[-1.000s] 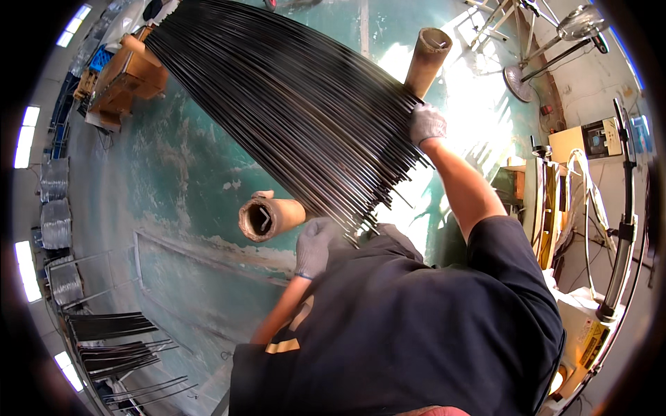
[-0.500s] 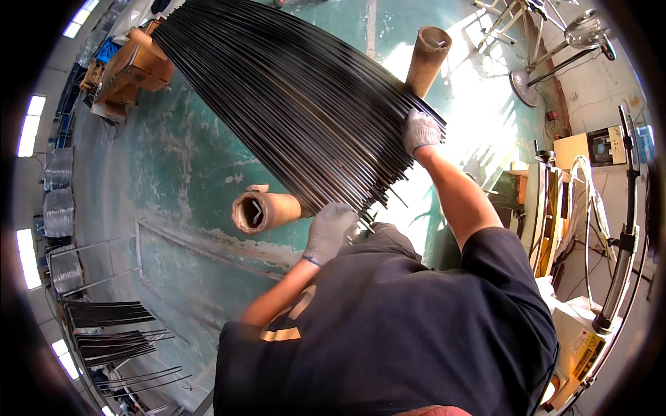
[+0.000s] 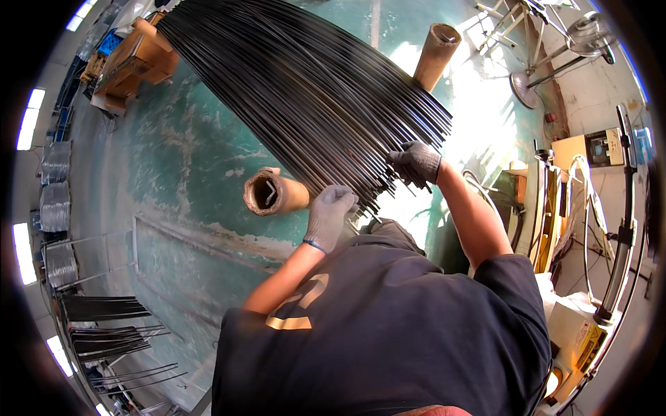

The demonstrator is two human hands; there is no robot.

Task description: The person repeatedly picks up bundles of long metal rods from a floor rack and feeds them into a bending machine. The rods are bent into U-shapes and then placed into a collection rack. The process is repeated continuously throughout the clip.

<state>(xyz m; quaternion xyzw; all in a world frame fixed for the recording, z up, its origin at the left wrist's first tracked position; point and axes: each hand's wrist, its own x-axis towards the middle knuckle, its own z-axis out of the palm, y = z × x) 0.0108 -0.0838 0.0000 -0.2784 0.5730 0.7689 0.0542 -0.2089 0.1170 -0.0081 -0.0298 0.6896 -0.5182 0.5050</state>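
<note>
A wide bundle of long thin black rods (image 3: 305,90) lies fanned across two brown cardboard tubes, one at the near left (image 3: 274,194) and one at the far right (image 3: 436,55). My gloved left hand (image 3: 329,211) is curled on the near ends of the rods beside the near tube. At the bundle's right corner, my gloved right hand (image 3: 416,163) has its fingers closed over several rod ends. My dark shirt hides the space below the hands.
The floor (image 3: 180,166) is worn green. Wooden crates (image 3: 128,62) stand at the far left. Racks with more dark rods (image 3: 104,326) are at the lower left. A metal stand (image 3: 548,62) and machines (image 3: 596,208) line the right side.
My left hand has risen from beside my body to the rod ends. My right hand has slid a little down the bundle's right corner toward me.
</note>
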